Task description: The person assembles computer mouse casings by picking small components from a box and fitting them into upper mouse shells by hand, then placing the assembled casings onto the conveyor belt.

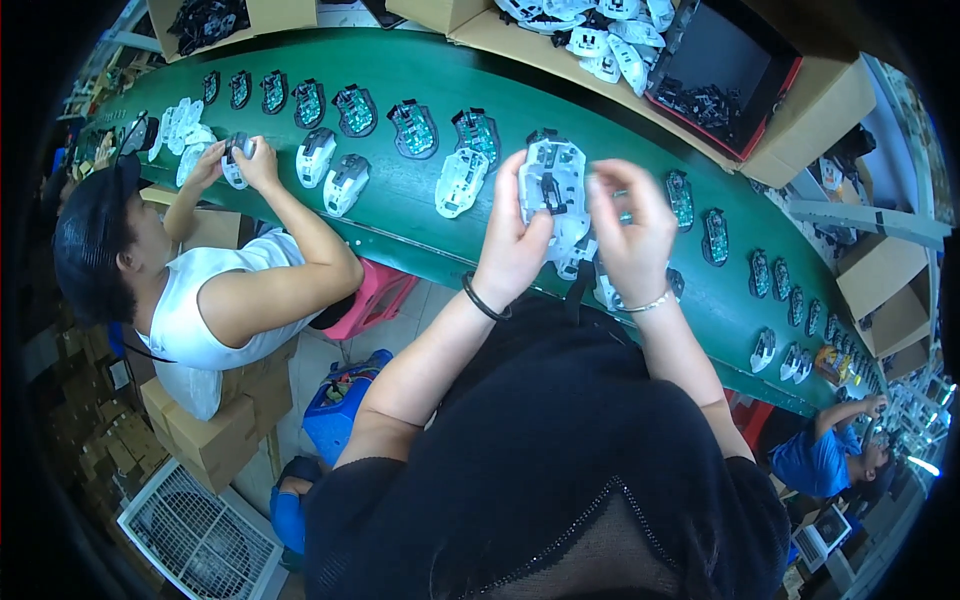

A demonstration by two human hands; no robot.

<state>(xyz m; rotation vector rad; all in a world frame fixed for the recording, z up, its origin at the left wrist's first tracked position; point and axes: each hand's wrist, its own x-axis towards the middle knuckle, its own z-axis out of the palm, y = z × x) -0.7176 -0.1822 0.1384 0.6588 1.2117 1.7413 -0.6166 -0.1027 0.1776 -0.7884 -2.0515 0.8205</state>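
In front of me my left hand (510,245) grips a white mouse top shell (556,165), its inner side turned up. A black part (551,193) sits in the middle of the shell, and my left thumb is near it. My right hand (640,235) is just right of the shell, its fingers curled in and thumb and forefinger close together. Whatever may be between them is too small to make out. Below my hands, more white shells (570,250) are partly hidden. Another white shell (462,183) lies to the left, beside a mouse base with a green circuit board (476,133).
A green conveyor belt (400,210) carries rows of mouse bases and several assembled mice (347,185). Behind it stand a carton of white shells (620,45) and a black box of small black parts (715,100). A co-worker (230,270) at left handles a mouse; another person (825,455) is far right.
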